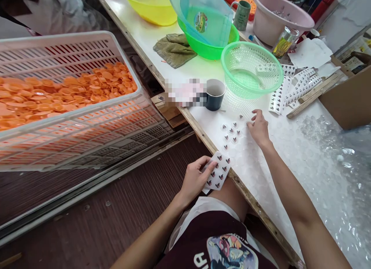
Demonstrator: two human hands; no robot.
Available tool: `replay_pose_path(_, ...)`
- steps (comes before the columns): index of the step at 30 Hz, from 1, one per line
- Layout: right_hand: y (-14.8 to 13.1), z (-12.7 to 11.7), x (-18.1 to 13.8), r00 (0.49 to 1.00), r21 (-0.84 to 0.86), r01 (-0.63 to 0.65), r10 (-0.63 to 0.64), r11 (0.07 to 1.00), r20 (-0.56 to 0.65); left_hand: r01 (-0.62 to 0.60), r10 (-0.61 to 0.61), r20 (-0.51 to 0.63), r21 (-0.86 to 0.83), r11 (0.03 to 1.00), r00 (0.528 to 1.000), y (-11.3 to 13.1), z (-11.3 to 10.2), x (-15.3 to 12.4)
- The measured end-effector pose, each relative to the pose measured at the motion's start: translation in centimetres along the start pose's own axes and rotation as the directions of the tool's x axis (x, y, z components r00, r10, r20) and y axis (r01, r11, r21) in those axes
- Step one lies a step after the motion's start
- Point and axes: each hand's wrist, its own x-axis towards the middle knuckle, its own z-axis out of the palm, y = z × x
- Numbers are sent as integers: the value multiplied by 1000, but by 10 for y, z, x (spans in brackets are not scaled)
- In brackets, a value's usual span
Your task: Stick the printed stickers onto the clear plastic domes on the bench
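Mug and colander, one each, stand beyond eight stickered clear discs on the bench. Hands are apart: the left hand pinches a sticker sheet at the bench's edge; the right hand, fingers curled beside the discs, may hold something, but I cannot tell.

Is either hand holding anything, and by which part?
The left hand holds a sticker sheet by its left side, thumb on top. Whether the right hand pinches anything is too small to tell.
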Motion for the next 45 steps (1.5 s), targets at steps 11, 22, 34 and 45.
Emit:
replay_pose_path(11, -2, -21, -30, 993, 286, -120, 109, 951, 52, -4, 4, 2, -3, 1000, 1000, -4, -1, 3)
replay_pose_path(22, -11, -6, -28, 987, 29, -102, 98, 994, 124, -3, 3, -10, -10, 1000, 1000, -1, -1, 1)
replay_pose_path(34, -58, -32, -85, 965, 312, 53, -128, 949, 227, 17, -22, -65, -73, 997, 998, 4, 3, 1)
replay_pose_path(45, -69, -35, -136, 918, 438, -49, -133, 898, 374, -26, 19, -63, -99, 995, 998, 13, 8, 1)
